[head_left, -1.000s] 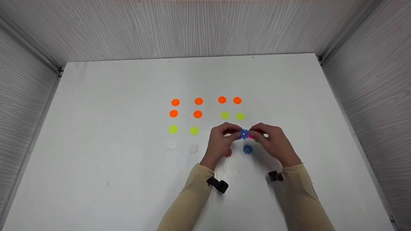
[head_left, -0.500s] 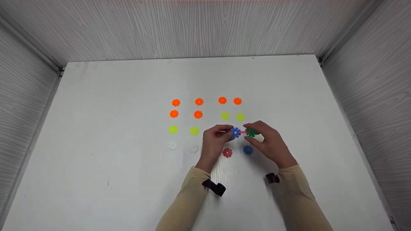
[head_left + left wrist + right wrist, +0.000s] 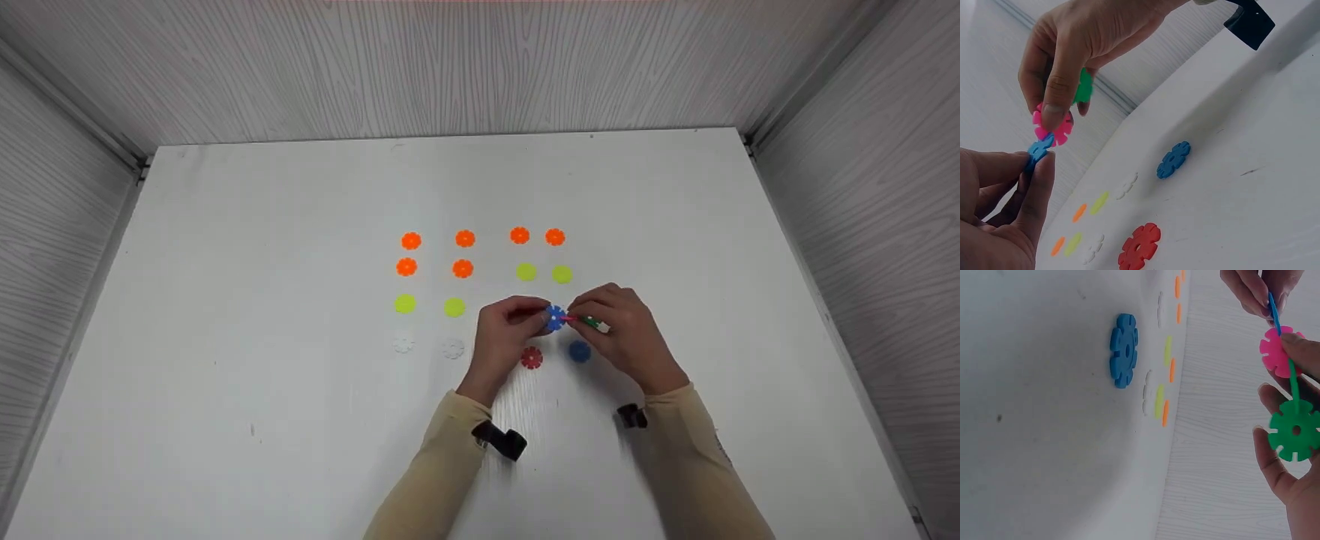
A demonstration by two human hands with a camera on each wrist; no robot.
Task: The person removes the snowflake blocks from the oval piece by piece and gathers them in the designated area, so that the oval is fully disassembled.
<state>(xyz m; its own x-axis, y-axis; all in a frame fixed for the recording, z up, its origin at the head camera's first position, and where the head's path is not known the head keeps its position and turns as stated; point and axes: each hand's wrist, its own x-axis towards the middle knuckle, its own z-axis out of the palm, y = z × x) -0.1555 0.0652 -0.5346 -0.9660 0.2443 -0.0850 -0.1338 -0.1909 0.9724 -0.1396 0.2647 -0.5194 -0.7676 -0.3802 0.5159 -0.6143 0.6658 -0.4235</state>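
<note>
My left hand (image 3: 501, 341) pinches a blue interlocking disc (image 3: 555, 318) with notched edges, held over the table. Beside it, my right hand (image 3: 628, 337) grips a pink interlocking disc (image 3: 1062, 131) between thumb and fingers. The blue disc's rim meets the pink one's edge. In the right wrist view, a thin green disc seen edge-on (image 3: 1295, 388) runs from the pink disc to a green disc (image 3: 1282, 433) lying inside the curl of my right hand. Below the hands, a red disc (image 3: 532, 358) and another blue disc (image 3: 580, 351) lie flat on the table.
Orange discs (image 3: 463, 268) lie in rows farther back on the white table (image 3: 262, 360). Yellow-green discs (image 3: 454, 307) sit nearer, and two whitish discs (image 3: 453, 349) lie left of my left hand. Wood-patterned panels (image 3: 450, 67) enclose the back and sides.
Both hands drew slightly left with the discs, uncovering the red disc. My right fingers, spread around the green disc half a second ago, now close on the pink disc, and the green part has turned.
</note>
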